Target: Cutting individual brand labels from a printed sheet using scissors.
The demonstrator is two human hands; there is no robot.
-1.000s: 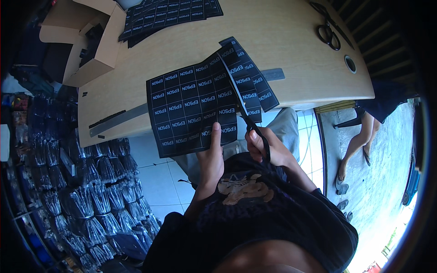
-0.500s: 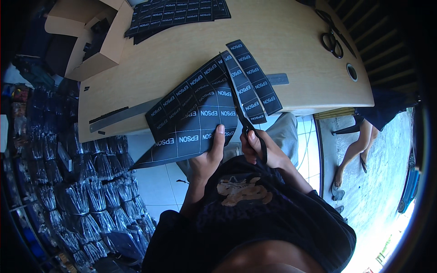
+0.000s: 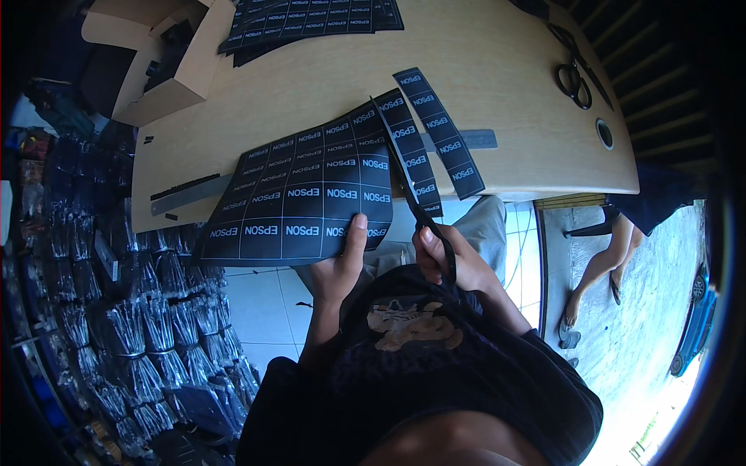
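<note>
My left hand grips the near edge of a black sheet of printed labels, thumb on top and fingers underneath. My right hand is closed around the handles of long black scissors. Their blades reach away along the sheet's right side, between it and a narrow label strip. Whether that strip is still joined at its far end, I cannot tell. Another cut strip lies just right of it, over the table's near edge.
A steel ruler passes beneath the sheet on the wooden table. More label sheets and an open cardboard box sit at the far left. Spare scissors rest far right. Plastic-wrapped bundles stand left; a person's legs show right.
The sheet has swung left and flattened out in my left hand, which moved slightly left. A wider gap shows between the strip by the blades and the loose strip.
</note>
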